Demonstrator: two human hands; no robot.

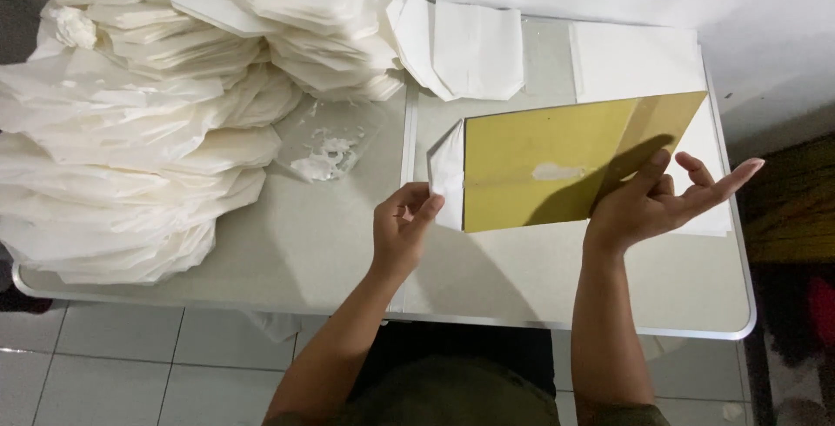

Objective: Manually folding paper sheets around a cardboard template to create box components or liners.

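My left hand (402, 228) is pinched closed, thumb against fingers, on the edge of the white paper sheet (448, 174) that pokes out from the left side of the yellow board (544, 169). My right hand (663, 198) is mostly open: the thumb and a finger or two press the board's right end, while the other fingers fan out loose past the board's lower right corner. The board is tilted, its long lower edge running from just beside my left fingertips to my right palm, its upper right corner rising away from me toward a stack of flat white sheets (635, 59) beyond my right hand.

Between my wrists and the near rim of the grey table (487, 291) the surface is bare, so both forearms have room. To the left of my left hand, well apart, a big heap of folded white paper pieces (148, 113) spreads to the table's left edge. Ahead of my left hand lies a smear of white paste (326, 158), and beyond the board a few more folded pieces (465, 47). My right fingertips reach to just about the table's right rim.
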